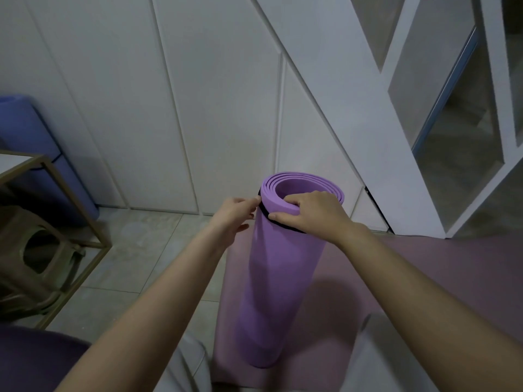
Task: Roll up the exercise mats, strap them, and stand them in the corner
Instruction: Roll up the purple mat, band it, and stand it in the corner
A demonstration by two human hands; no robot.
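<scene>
— How much room is there round it?

— The rolled purple mat (pixel 280 278) stands on a mauve mat (pixel 396 264) spread flat on the tiled floor (pixel 141 250). The white panelled wall (pixel 141 108) is just behind it, and a white lattice frame (pixel 396 137) with glass panes slants down to the floor on its right. To its left the tiles are bare as far as a metal-frame table (pixel 77 201) with a stool (pixel 34 244) under it. Behind that table a rolled blue mat (pixel 34 137) stands against the wall, well apart from the purple one.

— Which way does the roll point?

— Its long axis is close to upright. The bottom end rests on the mauve mat near the person's legs, and the open spiral end faces up, leaning a little toward the wall. A black strap (pixel 264 210) circles it just below the top rim.

— And the hands?

— Both are at the top. The right hand (pixel 314 213) grips the near rim: its fingers curl over the edge into the hollow and its thumb presses outside, on the strap. The left hand (pixel 235 216) is at the roll's left side, its fingers nearly straight with the tips touching the strap and its thumb lower, apart from them. I cannot tell whether it pinches anything.
</scene>
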